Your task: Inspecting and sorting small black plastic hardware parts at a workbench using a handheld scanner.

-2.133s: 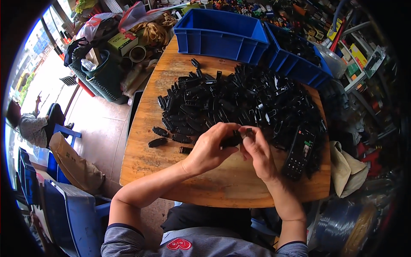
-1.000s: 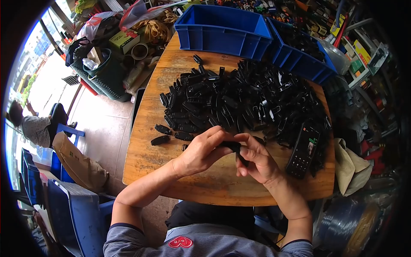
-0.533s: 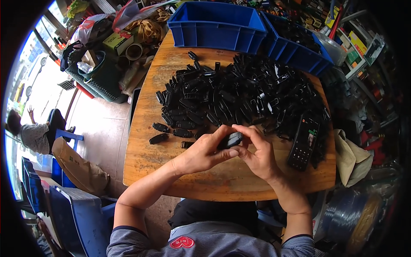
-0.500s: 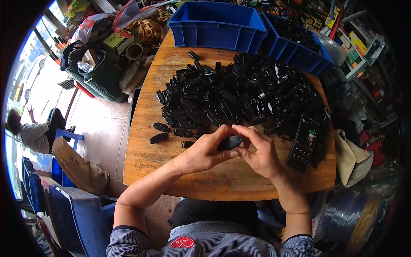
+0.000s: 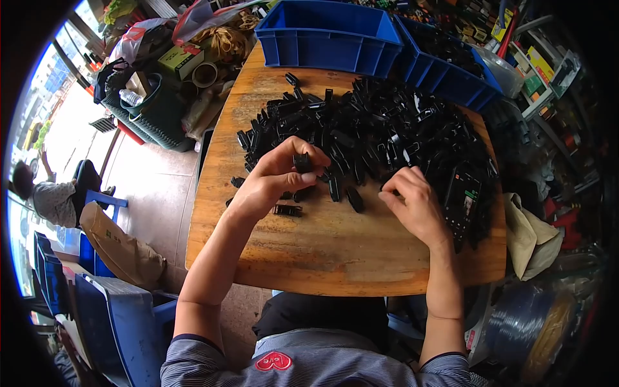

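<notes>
Between the thumb and fingers of my left hand point(image 5: 274, 177) is a small black plastic part point(image 5: 301, 162), held above the near left side of a heap of similar black parts point(image 5: 361, 129). My right hand point(image 5: 416, 203) is over the heap's near edge, its fingers curled and the thumb close to them; whatever they may hold is hidden. A few loose black parts lie on the wooden table point(image 5: 322, 258) just in front of the heap, among them one point(image 5: 354, 199) between my hands and another point(image 5: 287, 209) below my left wrist.
Two blue plastic crates stand at the table's far edge: one point(image 5: 329, 48) in the middle, the other point(image 5: 445, 71) at the right with black parts inside. A black phone point(image 5: 463, 203) with a lit screen lies right of my right hand. Someone point(image 5: 55, 200) sits far left.
My hands were together around a black part; now they are apart. The left has moved up and left with a part in it, the right has moved to the right.
</notes>
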